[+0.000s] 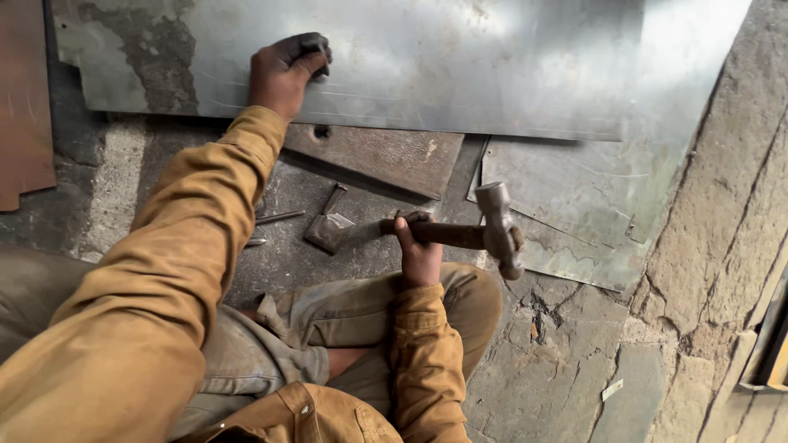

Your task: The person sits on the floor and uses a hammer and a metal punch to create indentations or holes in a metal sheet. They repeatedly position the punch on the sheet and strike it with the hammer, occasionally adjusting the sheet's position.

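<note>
Left hand point(287, 70) fingers curled on metal sheet point(460, 66), small object under fingertips unclear. Right hand point(417, 250) fingers gripping hammer point(484, 234) handle.

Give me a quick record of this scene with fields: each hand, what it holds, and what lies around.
left hand: pressed on the large metal sheet, fingers curled
right hand: closed on the wooden handle of a hammer
hammer head: above a smaller metal sheet
between the hands: rusty plate, small metal piece
floor: stone slabs
</note>
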